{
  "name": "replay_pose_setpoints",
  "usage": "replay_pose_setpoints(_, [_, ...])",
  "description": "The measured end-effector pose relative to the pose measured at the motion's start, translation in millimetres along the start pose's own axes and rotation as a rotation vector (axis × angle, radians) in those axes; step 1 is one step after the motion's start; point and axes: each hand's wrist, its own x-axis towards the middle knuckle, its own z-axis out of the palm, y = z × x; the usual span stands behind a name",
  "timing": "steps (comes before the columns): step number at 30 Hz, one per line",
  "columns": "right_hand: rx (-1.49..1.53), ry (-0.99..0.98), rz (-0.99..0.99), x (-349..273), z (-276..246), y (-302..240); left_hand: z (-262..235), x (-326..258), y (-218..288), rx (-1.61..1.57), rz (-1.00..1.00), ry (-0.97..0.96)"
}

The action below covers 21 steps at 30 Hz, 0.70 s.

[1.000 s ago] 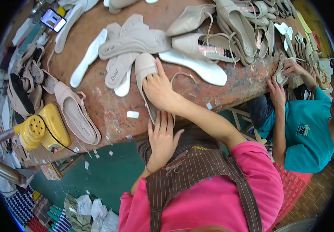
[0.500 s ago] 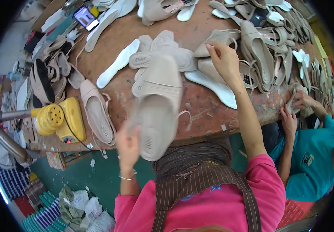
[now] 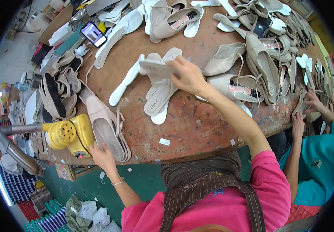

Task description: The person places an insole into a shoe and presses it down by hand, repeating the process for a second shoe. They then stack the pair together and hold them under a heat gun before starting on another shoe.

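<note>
My right hand (image 3: 186, 75) pinches one end of a beige insole (image 3: 154, 68), holding it tilted above a small pile of insoles. Under it lie a printed beige insole (image 3: 160, 101) and a white insole piece (image 3: 160, 117). At the left, a beige flat shoe (image 3: 107, 129) rests on top of another shoe. Beside its heel is my left hand (image 3: 104, 156), thumb and fingers apart, near or touching the shoe's side. Another white insole piece (image 3: 126, 82) lies left of the pile.
A yellow machine (image 3: 74, 133) on a metal arm stands by my left hand. Beige shoes (image 3: 261, 67) crowd the right; dark-soled shoes (image 3: 51, 94) sit at left. A phone (image 3: 94, 34) stands at the back. A co-worker's hands (image 3: 306, 112) handle a shoe at far right.
The shoe my left hand held in front of me now lies on the shoe at the left. My right hand has moved left and lifted an insole from the pile.
</note>
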Motion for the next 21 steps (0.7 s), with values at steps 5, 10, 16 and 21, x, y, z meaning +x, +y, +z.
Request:
replay_pose_setpoints(5, [0.513,0.482,0.183,77,-5,43,45,-25,-11,-0.598,-0.087,0.262])
replay_pose_setpoints(10, [1.012,0.191,0.558,147,11,97,52,-32,-13,-0.762,-0.305,0.071])
replay_pose_setpoints(16, [0.758,0.115,0.552,154,13,109,43,-37,15,-0.721,-0.229,0.197])
replay_pose_setpoints(21, [1.265,-0.257,0.481,96,-37,2,7,-35,52,-0.377,0.063,0.462])
